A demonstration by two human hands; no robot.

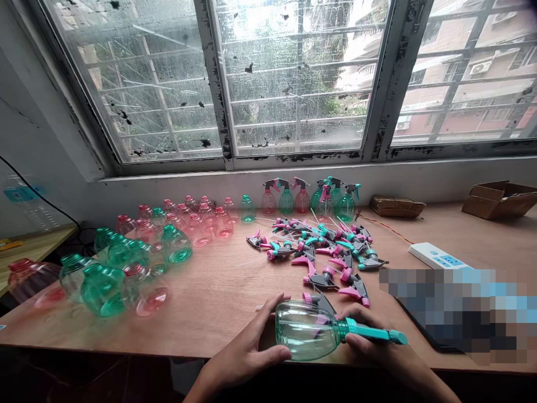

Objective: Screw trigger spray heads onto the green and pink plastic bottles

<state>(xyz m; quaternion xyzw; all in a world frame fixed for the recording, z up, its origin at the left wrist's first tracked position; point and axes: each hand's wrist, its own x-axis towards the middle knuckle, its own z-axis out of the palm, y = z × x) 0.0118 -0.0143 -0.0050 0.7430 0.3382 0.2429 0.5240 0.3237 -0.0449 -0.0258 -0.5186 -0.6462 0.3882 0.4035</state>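
Observation:
A clear green spray bottle point(308, 338) lies on its side in the air at the table's front edge, its base to the left. My left hand point(251, 350) is curved round the base, thumb below and fingers behind. At the neck, my right hand point(380, 350) grips the teal spray head point(373, 331), whose trigger points right. Whether the collar is fully screwed on cannot be seen. Just behind the bottle, loose pink-and-grey spray heads point(354, 290) lie in a spread pile, mixed with teal ones point(371, 258).
Open pink bottles point(201, 232) and green bottles point(103, 291) stand at the left. Several bottles with spray heads point(286, 198) line the wall under the window. A power strip point(438, 256), a flat brown package point(396, 206), an open carton point(499, 200) and a blurred-out area are at the right.

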